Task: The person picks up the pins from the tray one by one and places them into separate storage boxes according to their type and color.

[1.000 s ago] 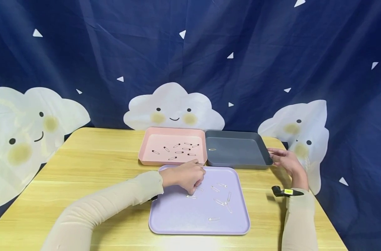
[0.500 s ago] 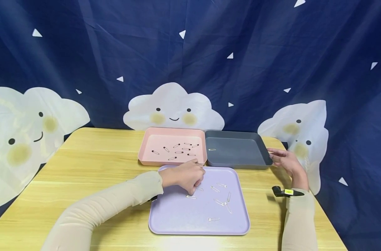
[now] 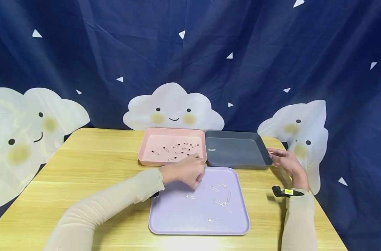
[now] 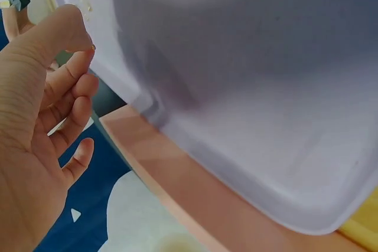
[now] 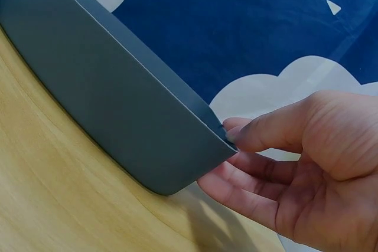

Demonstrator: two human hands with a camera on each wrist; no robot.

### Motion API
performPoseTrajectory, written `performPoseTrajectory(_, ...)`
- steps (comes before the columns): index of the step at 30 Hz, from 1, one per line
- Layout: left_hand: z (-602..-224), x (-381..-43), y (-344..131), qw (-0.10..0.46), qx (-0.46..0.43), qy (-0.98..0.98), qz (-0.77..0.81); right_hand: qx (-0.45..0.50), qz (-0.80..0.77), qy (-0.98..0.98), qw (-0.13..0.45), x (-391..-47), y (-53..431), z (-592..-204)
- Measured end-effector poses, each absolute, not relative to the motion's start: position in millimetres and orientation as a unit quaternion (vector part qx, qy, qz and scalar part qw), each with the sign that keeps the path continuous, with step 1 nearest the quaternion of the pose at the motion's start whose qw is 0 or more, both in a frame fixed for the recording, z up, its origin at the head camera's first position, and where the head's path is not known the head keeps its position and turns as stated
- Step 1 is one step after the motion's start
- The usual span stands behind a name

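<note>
Over the far edge of the lavender tray (image 3: 177,218), my left hand (image 3: 188,171) has thumb and index finger pinched together. A tiny gold tip of a safety pin (image 4: 93,47) shows between them in the left wrist view; the rest is hidden. Several gold safety pins (image 3: 219,202) lie scattered on that tray. My right hand (image 3: 287,163) grips the right corner of the dark grey tray (image 3: 237,153), thumb over the rim and fingers outside. One gold safety pin (image 3: 212,150) lies inside it at the left.
Left of the grey tray, side by side with it, stands a pink tray (image 3: 152,139) holding several black safety pins (image 3: 166,149). All three trays rest on a wooden table (image 3: 108,150). A blue curtain (image 3: 190,55) with clouds hangs behind.
My left hand has lifted slightly and moved toward the pink tray, taking a gold safety pin off the lavender tray. The right hand has stayed at the grey tray.
</note>
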State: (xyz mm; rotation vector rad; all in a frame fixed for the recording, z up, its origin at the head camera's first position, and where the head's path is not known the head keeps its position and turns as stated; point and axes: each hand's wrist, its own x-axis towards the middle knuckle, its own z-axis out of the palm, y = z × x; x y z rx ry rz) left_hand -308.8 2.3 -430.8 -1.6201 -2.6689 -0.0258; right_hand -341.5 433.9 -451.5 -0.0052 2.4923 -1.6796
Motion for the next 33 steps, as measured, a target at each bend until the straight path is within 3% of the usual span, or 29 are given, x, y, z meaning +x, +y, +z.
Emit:
performPoseTrajectory(24, -391, -348, 22, 0.091, -0.469, -0.878, -0.009, -0.011, -0.557, 0.827, 0.07, -344, 437, -454)
performPoseTrajectory(33, -383, -363, 34, 0.089, -0.444, -0.891, -0.023, -0.007, -0.559, 0.826, 0.074, -343, 437, -454)
